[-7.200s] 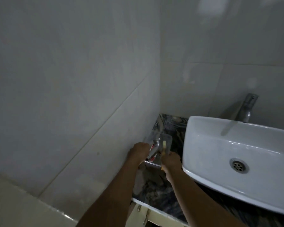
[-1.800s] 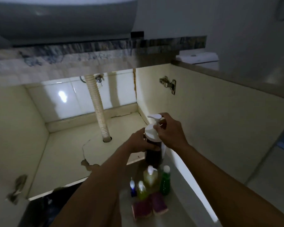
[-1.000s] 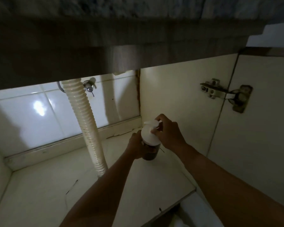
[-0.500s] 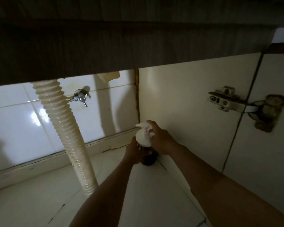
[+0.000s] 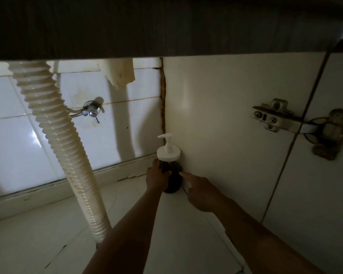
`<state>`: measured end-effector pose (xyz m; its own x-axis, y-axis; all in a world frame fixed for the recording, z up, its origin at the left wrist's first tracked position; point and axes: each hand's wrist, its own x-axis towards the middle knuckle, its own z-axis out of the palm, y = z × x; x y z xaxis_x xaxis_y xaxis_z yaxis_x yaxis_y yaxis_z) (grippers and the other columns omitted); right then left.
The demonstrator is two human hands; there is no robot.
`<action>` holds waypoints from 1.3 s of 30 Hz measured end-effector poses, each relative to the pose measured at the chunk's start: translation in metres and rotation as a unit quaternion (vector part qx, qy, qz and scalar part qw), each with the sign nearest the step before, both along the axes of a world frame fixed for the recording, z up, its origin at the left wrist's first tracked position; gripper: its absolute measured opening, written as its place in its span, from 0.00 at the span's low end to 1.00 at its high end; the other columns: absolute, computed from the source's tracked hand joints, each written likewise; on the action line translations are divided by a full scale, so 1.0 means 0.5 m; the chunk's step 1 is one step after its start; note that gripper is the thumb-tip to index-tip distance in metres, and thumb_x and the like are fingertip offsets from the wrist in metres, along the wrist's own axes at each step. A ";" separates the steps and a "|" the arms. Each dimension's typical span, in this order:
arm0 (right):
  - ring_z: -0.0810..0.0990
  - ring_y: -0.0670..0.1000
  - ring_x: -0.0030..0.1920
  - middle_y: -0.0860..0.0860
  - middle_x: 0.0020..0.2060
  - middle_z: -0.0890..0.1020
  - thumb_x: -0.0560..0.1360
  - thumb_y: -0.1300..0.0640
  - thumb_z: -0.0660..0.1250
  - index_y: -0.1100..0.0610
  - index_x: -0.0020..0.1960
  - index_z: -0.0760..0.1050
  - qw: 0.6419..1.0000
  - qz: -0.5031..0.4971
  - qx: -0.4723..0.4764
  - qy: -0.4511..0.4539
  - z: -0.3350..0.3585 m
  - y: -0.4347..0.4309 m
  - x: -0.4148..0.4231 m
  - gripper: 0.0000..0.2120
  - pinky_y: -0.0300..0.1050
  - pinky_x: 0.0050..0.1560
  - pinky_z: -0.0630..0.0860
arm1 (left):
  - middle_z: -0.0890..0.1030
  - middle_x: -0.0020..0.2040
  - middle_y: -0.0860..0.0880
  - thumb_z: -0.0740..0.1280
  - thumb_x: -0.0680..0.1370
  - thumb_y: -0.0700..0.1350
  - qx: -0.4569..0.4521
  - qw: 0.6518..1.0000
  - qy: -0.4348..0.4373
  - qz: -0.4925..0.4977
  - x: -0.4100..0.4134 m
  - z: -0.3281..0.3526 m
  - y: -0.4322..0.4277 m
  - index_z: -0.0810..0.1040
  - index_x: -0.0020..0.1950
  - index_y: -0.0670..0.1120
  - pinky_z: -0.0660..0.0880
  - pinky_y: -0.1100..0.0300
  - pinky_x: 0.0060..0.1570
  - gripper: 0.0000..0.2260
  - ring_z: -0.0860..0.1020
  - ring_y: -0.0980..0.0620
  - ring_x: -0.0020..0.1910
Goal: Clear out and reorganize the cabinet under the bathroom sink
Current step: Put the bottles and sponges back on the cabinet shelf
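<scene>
A dark pump bottle [image 5: 171, 175] with a white cap and pump head stands on the cabinet floor [image 5: 48, 234], in the back right corner against the cream side wall [image 5: 226, 125]. My left hand [image 5: 156, 177] is wrapped around its left side. My right hand [image 5: 200, 191] sits just right of the bottle, fingers loosely extended, one fingertip touching its lower body; it holds nothing.
A ribbed cream drain hose [image 5: 61, 147] runs down to the cabinet floor at left of centre. A metal shut-off valve [image 5: 91, 111] sticks out of the white tiled back wall. A door hinge [image 5: 275, 117] is fixed to the right wall. The dark underside of the counter hangs overhead.
The bottle has gone from the floor outside into the cabinet's back right corner and now stands there. My right hand has come off the pump head and dropped to the bottle's base.
</scene>
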<state>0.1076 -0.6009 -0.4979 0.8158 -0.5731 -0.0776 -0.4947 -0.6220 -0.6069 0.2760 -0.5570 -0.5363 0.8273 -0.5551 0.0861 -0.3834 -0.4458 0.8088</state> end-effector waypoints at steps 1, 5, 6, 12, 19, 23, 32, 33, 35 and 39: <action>0.68 0.55 0.73 0.54 0.76 0.66 0.80 0.63 0.58 0.48 0.80 0.55 1.000 -0.003 0.002 -0.004 -0.005 -0.003 -0.010 0.31 0.45 0.72 0.67 | 0.76 0.67 0.44 0.71 0.77 0.45 -0.006 1.000 0.005 0.002 -0.005 -0.001 0.001 0.63 0.75 0.49 0.73 0.48 0.62 0.29 0.74 0.43 0.66; 0.70 0.55 0.72 0.52 0.75 0.68 0.80 0.63 0.56 0.45 0.79 0.57 0.999 -0.029 0.024 -0.008 -0.043 -0.004 -0.052 0.31 0.46 0.71 0.68 | 0.72 0.72 0.43 0.67 0.80 0.44 -0.034 0.998 0.034 -0.035 -0.040 0.009 0.038 0.54 0.80 0.48 0.72 0.49 0.62 0.33 0.73 0.41 0.68; 0.70 0.55 0.71 0.52 0.75 0.68 0.80 0.63 0.55 0.44 0.79 0.57 0.999 -0.035 0.033 -0.005 -0.054 -0.002 -0.065 0.31 0.46 0.70 0.69 | 0.72 0.71 0.43 0.66 0.80 0.44 -0.037 0.998 0.027 -0.045 -0.052 0.014 0.052 0.53 0.80 0.49 0.73 0.49 0.61 0.32 0.73 0.41 0.67; 0.74 0.53 0.66 0.53 0.69 0.73 0.80 0.67 0.56 0.48 0.75 0.66 0.995 -0.037 0.086 -0.038 -0.094 0.053 -0.158 0.27 0.31 0.59 0.68 | 0.69 0.74 0.45 0.66 0.81 0.47 0.018 0.995 -0.016 -0.100 -0.132 0.038 0.141 0.61 0.78 0.50 0.69 0.50 0.69 0.27 0.72 0.42 0.69; 0.76 0.51 0.58 0.51 0.60 0.76 0.81 0.62 0.59 0.47 0.68 0.73 0.998 -0.038 0.051 -0.026 -0.111 0.152 -0.324 0.19 0.46 0.62 0.76 | 0.81 0.57 0.47 0.68 0.79 0.49 0.069 0.967 0.036 -0.241 -0.281 0.021 0.233 0.76 0.65 0.50 0.82 0.52 0.51 0.14 0.80 0.55 0.47; 0.77 0.52 0.60 0.55 0.62 0.77 0.81 0.60 0.61 0.52 0.70 0.71 0.998 -0.036 0.049 -0.008 -0.141 0.209 -0.444 0.18 0.44 0.62 0.75 | 0.81 0.56 0.48 0.67 0.79 0.51 0.149 0.930 0.075 -0.328 -0.383 -0.013 0.288 0.77 0.63 0.52 0.81 0.52 0.52 0.13 0.81 0.50 0.52; 0.68 0.54 0.71 0.55 0.73 0.67 0.77 0.52 0.70 0.52 0.79 0.57 0.991 -0.072 0.111 0.031 -0.239 0.283 -0.582 0.36 0.43 0.69 0.67 | 0.73 0.71 0.44 0.69 0.75 0.61 0.440 0.821 -0.030 -0.362 -0.517 -0.143 0.356 0.71 0.72 0.45 0.71 0.57 0.62 0.32 0.73 0.46 0.66; 0.68 0.55 0.72 0.55 0.74 0.67 0.76 0.52 0.70 0.52 0.79 0.56 0.989 -0.087 0.119 0.024 -0.254 0.287 -0.587 0.37 0.46 0.70 0.67 | 0.74 0.70 0.44 0.70 0.75 0.61 0.460 0.814 -0.024 -0.355 -0.526 -0.163 0.358 0.70 0.73 0.44 0.71 0.58 0.61 0.33 0.74 0.45 0.65; 0.69 0.55 0.71 0.54 0.73 0.68 0.76 0.53 0.70 0.51 0.79 0.56 0.987 -0.113 0.117 0.013 -0.279 0.295 -0.588 0.36 0.49 0.70 0.69 | 0.75 0.68 0.43 0.71 0.74 0.58 0.469 0.818 -0.004 -0.331 -0.537 -0.198 0.362 0.66 0.75 0.43 0.72 0.59 0.58 0.34 0.75 0.45 0.64; 0.76 0.55 0.62 0.53 0.64 0.75 0.74 0.56 0.69 0.50 0.73 0.63 0.983 -0.147 0.107 0.014 -0.311 0.298 -0.576 0.30 0.48 0.59 0.74 | 0.69 0.72 0.43 0.73 0.73 0.55 0.430 0.846 0.004 -0.315 -0.541 -0.272 0.358 0.53 0.80 0.47 0.71 0.56 0.66 0.44 0.72 0.44 0.68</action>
